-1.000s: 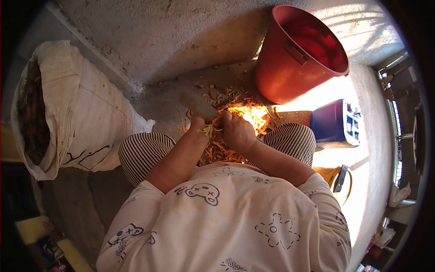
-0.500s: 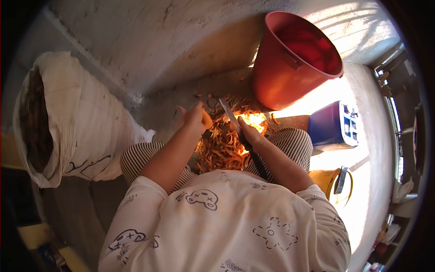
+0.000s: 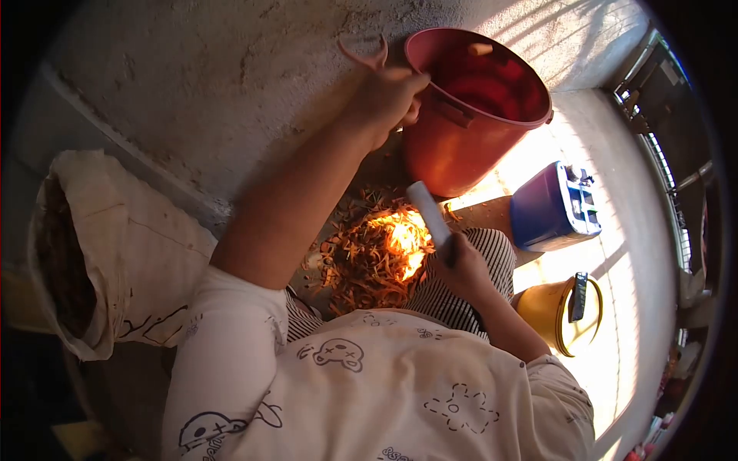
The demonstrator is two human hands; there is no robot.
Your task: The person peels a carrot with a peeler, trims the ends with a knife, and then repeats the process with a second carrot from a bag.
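Observation:
My left hand (image 3: pixel 388 104) is raised beside the near rim of the big red bucket (image 3: pixel 461 142), fingers apart. A thin, curved pinkish strip (image 3: pixel 363 55) shows just beyond its knuckles. Inside the bucket's mouth, near the far wall, appears a short orange carrot piece (image 3: pixel 480 49). Over my right knee, my right hand (image 3: pixel 461 265) is closed around the handle of a knife (image 3: pixel 430 215), its broad blade pointing up and away from me. A heap of orange peelings (image 3: pixel 361 265) lies on the floor between my legs, partly in bright sunlight.
At the left leans a large white sack (image 3: pixel 146 238) with its mouth open. A blue jerrycan (image 3: pixel 542 207) and a yellow bucket (image 3: pixel 546 311) stand to my right. Behind the red bucket rises a rough wall (image 3: pixel 231 84).
My left hand has swung forward and up from the peelings to the red bucket, and the carrot has left it. My right hand has drawn slightly back with the knife.

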